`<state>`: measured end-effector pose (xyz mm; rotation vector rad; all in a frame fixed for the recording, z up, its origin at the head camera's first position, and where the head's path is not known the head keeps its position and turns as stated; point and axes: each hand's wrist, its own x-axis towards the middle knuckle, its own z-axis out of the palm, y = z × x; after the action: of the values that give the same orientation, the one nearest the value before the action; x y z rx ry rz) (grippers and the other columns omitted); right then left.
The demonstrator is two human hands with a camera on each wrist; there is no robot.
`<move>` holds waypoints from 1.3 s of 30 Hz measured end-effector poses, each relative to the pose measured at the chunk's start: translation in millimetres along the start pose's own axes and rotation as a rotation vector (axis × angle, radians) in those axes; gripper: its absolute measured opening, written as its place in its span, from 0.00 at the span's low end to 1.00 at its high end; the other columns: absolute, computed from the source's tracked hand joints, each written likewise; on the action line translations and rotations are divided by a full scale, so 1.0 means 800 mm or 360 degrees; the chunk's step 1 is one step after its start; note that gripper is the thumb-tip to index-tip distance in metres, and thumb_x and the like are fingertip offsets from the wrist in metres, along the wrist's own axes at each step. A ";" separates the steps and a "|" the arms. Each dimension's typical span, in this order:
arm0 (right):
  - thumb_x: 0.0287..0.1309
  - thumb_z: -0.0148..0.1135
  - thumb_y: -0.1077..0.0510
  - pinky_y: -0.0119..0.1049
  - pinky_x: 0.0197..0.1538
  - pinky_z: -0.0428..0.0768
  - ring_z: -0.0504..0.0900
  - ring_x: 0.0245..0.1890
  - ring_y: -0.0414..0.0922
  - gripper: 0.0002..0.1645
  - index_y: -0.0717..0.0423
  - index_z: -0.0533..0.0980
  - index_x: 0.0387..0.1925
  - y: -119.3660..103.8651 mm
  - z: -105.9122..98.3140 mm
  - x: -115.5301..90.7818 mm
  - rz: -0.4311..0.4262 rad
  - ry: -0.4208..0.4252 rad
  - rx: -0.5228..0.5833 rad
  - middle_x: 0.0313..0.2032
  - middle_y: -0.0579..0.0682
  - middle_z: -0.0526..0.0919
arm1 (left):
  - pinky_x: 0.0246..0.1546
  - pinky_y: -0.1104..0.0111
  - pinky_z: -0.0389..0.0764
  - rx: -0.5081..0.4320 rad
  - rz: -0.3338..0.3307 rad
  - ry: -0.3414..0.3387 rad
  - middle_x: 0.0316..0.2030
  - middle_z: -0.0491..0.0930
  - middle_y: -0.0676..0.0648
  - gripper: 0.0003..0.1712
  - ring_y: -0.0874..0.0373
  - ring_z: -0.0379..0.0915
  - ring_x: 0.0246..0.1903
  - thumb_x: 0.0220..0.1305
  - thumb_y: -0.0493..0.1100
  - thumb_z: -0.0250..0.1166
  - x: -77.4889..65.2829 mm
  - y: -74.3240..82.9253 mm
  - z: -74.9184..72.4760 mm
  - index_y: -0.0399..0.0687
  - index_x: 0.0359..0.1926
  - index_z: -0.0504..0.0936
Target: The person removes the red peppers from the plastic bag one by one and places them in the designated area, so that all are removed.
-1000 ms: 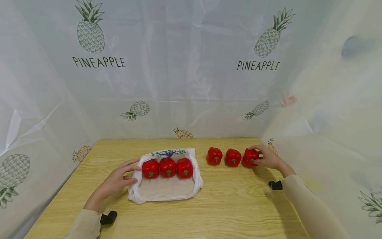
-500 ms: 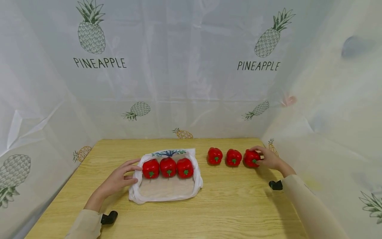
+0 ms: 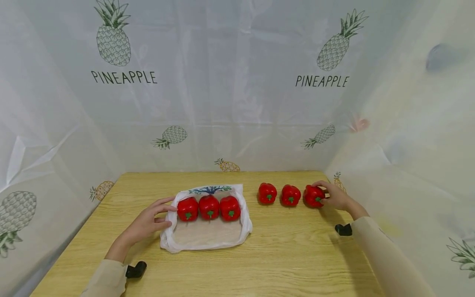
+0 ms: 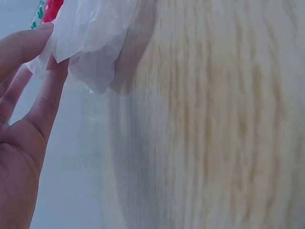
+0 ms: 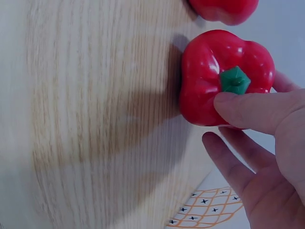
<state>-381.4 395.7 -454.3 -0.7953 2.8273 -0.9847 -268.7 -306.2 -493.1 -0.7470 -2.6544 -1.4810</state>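
Observation:
My left hand (image 3: 150, 220) is at the left side of an open white plastic bag (image 3: 205, 247), pinching its edge between thumb and fingers; in the left wrist view the thin plastic (image 4: 95, 43) lies between them. Inside the bag, three red bell peppers stand in a row along the far side, such as the middle pepper (image 3: 209, 207). Over at the right, my right hand (image 3: 335, 197) grips the rightmost of three more red bell peppers (image 3: 313, 196). Its thumb lies by the green stem (image 5: 235, 80) in the right wrist view, with other fingers behind and below.
Two more red bell peppers, the left one (image 3: 267, 193) and the middle one (image 3: 290, 195), stand between the bag and my right hand. The wooden table (image 3: 289, 255) is enclosed at the back and sides by a pineapple-printed sheet (image 3: 222, 103).
The right hand and its bell pepper have shifted very slightly to the right. The left hand, the bag and the other peppers stay in place.

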 end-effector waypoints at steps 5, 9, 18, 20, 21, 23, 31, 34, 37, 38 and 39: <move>0.61 0.65 0.79 0.63 0.55 0.86 0.74 0.62 0.80 0.37 0.68 0.67 0.71 -0.002 -0.005 -0.002 -0.0018 -0.0030 0.0046 0.70 0.74 0.67 | 0.59 0.57 0.85 -0.0034 0.0002 0.0001 0.81 0.57 0.37 0.22 0.28 0.66 0.70 0.67 0.34 0.74 0.000 -0.001 0.000 0.45 0.61 0.84; 0.63 0.65 0.77 0.75 0.58 0.79 0.70 0.64 0.84 0.35 0.66 0.68 0.70 -0.008 -0.012 -0.004 -0.0031 0.0019 -0.0021 0.71 0.75 0.66 | 0.60 0.58 0.85 -0.0029 0.0005 0.0002 0.81 0.57 0.38 0.21 0.29 0.66 0.70 0.67 0.35 0.74 0.000 -0.001 0.000 0.46 0.61 0.84; 0.70 0.66 0.69 0.77 0.64 0.72 0.70 0.66 0.77 0.29 0.65 0.71 0.70 -0.055 -0.013 0.012 -0.0121 0.0237 -0.0235 0.70 0.71 0.71 | 0.60 0.54 0.84 -0.0018 -0.0006 -0.0001 0.80 0.58 0.38 0.21 0.26 0.64 0.71 0.68 0.35 0.74 0.000 0.000 -0.002 0.47 0.61 0.84; 0.70 0.65 0.68 0.76 0.64 0.73 0.71 0.66 0.75 0.29 0.64 0.71 0.70 -0.068 -0.010 0.019 -0.0148 0.0258 -0.0246 0.70 0.69 0.71 | 0.60 0.54 0.84 -0.0017 -0.0001 -0.0002 0.80 0.58 0.38 0.21 0.26 0.64 0.71 0.68 0.35 0.74 0.001 0.000 -0.002 0.47 0.61 0.84; 0.70 0.66 0.68 0.75 0.64 0.74 0.71 0.66 0.74 0.30 0.64 0.71 0.71 -0.074 -0.008 0.023 -0.0159 0.0266 -0.0254 0.70 0.68 0.72 | 0.60 0.54 0.84 -0.0016 0.0002 -0.0002 0.80 0.58 0.38 0.21 0.26 0.64 0.71 0.68 0.35 0.74 0.001 0.000 -0.002 0.47 0.61 0.84; 0.70 0.67 0.68 0.73 0.64 0.76 0.72 0.66 0.73 0.31 0.62 0.72 0.71 -0.086 -0.003 0.031 -0.0198 0.0275 -0.0264 0.70 0.67 0.73 | 0.60 0.54 0.84 -0.0016 0.0004 -0.0002 0.80 0.58 0.38 0.21 0.26 0.64 0.71 0.68 0.36 0.74 0.001 -0.001 -0.002 0.47 0.61 0.84; 0.66 0.71 0.68 0.65 0.60 0.83 0.76 0.65 0.64 0.33 0.57 0.74 0.70 -0.141 0.022 0.058 -0.0388 0.0311 -0.0259 0.70 0.62 0.75 | 0.60 0.56 0.85 -0.0015 -0.0005 0.0001 0.80 0.59 0.38 0.22 0.28 0.66 0.70 0.67 0.36 0.74 0.002 -0.002 -0.002 0.47 0.61 0.84; 0.66 0.70 0.70 0.65 0.60 0.83 0.75 0.66 0.63 0.33 0.57 0.74 0.70 -0.163 0.031 0.063 -0.0468 0.0281 -0.0189 0.71 0.62 0.73 | 0.60 0.56 0.85 -0.0013 -0.0015 0.0003 0.80 0.59 0.39 0.22 0.28 0.66 0.70 0.67 0.36 0.74 0.002 -0.001 -0.002 0.48 0.60 0.84; 0.65 0.70 0.70 0.63 0.60 0.84 0.76 0.66 0.62 0.33 0.58 0.74 0.70 -0.186 0.039 0.069 -0.0518 0.0248 -0.0152 0.70 0.61 0.74 | 0.60 0.56 0.85 0.0001 -0.0024 0.0002 0.80 0.59 0.39 0.22 0.28 0.66 0.70 0.67 0.36 0.74 0.001 0.001 -0.002 0.48 0.61 0.84; 0.65 0.71 0.70 0.62 0.60 0.84 0.76 0.66 0.62 0.33 0.59 0.74 0.70 -0.193 0.043 0.072 -0.0537 0.0236 -0.0143 0.70 0.61 0.74 | 0.60 0.56 0.85 0.0006 -0.0027 0.0001 0.80 0.59 0.38 0.22 0.28 0.66 0.70 0.67 0.36 0.74 0.001 0.001 -0.001 0.48 0.61 0.84; 0.65 0.71 0.70 0.61 0.61 0.84 0.77 0.65 0.62 0.33 0.59 0.74 0.70 -0.199 0.047 0.074 -0.0554 0.0226 -0.0143 0.69 0.61 0.75 | 0.59 0.56 0.85 0.0009 -0.0030 0.0001 0.80 0.59 0.38 0.22 0.28 0.66 0.70 0.67 0.36 0.74 0.001 0.002 -0.001 0.48 0.61 0.84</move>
<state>-352.9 239.6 -382.4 -1.3125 2.9306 -0.9903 -269.1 -306.0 -491.3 -0.7226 -2.6715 -1.4772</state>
